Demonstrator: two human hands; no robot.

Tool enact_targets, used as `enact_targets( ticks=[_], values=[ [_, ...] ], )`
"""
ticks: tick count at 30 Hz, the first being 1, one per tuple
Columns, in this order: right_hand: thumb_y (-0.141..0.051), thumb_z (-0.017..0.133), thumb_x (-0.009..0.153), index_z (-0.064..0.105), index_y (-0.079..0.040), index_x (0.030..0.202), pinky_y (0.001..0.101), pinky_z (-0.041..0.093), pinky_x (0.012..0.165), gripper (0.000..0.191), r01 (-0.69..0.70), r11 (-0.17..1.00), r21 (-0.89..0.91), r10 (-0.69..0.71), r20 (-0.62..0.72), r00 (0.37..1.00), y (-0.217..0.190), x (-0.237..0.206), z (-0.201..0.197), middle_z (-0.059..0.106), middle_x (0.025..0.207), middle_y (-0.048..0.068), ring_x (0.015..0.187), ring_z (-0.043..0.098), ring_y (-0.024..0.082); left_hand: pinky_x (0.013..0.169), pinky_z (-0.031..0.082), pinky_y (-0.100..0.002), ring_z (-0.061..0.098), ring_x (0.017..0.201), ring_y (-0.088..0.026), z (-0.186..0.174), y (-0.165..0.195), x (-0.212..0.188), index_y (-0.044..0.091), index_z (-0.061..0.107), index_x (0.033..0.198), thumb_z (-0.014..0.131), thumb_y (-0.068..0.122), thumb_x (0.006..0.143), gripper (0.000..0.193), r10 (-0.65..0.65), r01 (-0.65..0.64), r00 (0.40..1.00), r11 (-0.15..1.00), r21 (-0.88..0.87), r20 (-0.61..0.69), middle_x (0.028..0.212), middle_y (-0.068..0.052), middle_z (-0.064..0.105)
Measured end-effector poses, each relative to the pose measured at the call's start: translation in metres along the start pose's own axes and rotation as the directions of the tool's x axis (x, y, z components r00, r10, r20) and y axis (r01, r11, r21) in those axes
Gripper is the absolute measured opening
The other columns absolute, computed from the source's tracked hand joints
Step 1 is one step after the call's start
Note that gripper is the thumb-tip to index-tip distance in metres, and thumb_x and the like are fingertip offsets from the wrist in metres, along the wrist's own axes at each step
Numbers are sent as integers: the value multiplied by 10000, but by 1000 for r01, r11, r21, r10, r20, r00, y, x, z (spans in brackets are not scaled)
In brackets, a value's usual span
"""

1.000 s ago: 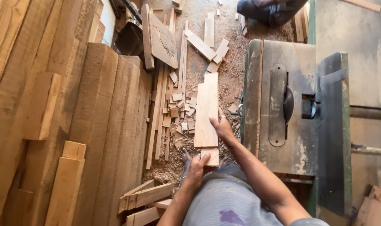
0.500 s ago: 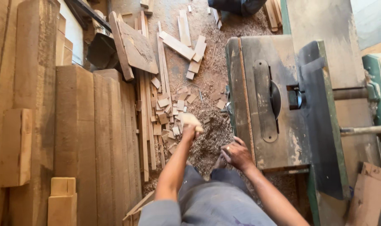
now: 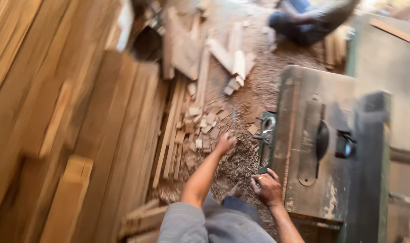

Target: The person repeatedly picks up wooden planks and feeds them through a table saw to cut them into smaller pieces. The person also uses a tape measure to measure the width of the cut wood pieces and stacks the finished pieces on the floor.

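Nearest the camera, the person's grey-clad body and legs are filling the bottom of the view, with one foot [image 3: 235, 189] showing on the sawdust-covered floor [image 3: 241, 162]. The right hand [image 3: 267, 189] is resting against the near left edge of the table saw [image 3: 322, 144], fingers curled loosely over the rim and grasping nothing else. Just above that hand, a dark metal bracket [image 3: 264, 135] is sticking out from the saw's side.

The left hand [image 3: 224, 144] is reaching forward and down over the floor, fingers drawn together (motion blur is hiding whether anything is pinched inside, so I cannot tell). It is hovering just beside a heap of small wood offcuts [image 3: 200, 130], which are lying scattered between the saw and a bundle of thin strips [image 3: 171, 135].

To the left, long stacked planks [image 3: 101, 135] are running the length of the frame, with a short squared block [image 3: 67, 198] lying on them near the bottom.

On the saw top, a long metal insert plate [image 3: 309, 144] and a dark fence [image 3: 367, 157] are crossing the surface. Farther off, larger cut boards [image 3: 232, 60] are lying in the sawdust, and beyond them another person [image 3: 308, 20] is crouching at the top edge, blurred.
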State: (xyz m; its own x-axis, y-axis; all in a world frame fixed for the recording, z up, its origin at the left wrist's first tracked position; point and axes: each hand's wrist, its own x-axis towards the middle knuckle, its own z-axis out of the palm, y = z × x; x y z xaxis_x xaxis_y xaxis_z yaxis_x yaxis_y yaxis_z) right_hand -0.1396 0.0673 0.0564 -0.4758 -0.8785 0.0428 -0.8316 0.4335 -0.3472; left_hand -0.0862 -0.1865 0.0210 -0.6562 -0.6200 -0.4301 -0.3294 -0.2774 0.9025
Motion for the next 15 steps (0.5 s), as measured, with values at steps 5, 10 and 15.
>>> enact_targets(
  ticks=[5, 10, 15],
  values=[
    [-416, 751, 873, 743, -168, 708, 400, 456, 1163, 298, 261, 800, -540, -215, 149, 965, 17, -3, 20, 711, 706, 81, 737, 694, 225, 896, 526, -440, 671, 1008, -318, -63, -113, -131, 67, 647, 1226, 700, 288, 898, 400, 114, 44, 867, 952, 302, -485, 1117, -160, 696],
    [-347, 738, 1010, 790, -206, 987, 387, 382, 1219, 152, 214, 958, -190, -203, 76, 976, 20, -15, 26, 742, 905, 26, 910, 692, 182, 952, 509, -494, 614, 1139, -426, -180, -155, -244, 39, 552, 1356, 727, 292, 929, 526, 216, 279, 400, 897, 343, -891, 1256, -254, 630],
    [-349, 705, 1052, 778, -185, 1030, 428, 375, 1221, 181, 270, 945, -183, -236, 187, 954, 9, -9, 20, 748, 935, 41, 981, 702, 203, 1076, 417, -495, 492, 1285, -344, -326, -146, -347, 113, 502, 1393, 865, 322, 831, 700, 333, 634, 159, 687, 354, -930, 1388, -208, 548]
  ],
)
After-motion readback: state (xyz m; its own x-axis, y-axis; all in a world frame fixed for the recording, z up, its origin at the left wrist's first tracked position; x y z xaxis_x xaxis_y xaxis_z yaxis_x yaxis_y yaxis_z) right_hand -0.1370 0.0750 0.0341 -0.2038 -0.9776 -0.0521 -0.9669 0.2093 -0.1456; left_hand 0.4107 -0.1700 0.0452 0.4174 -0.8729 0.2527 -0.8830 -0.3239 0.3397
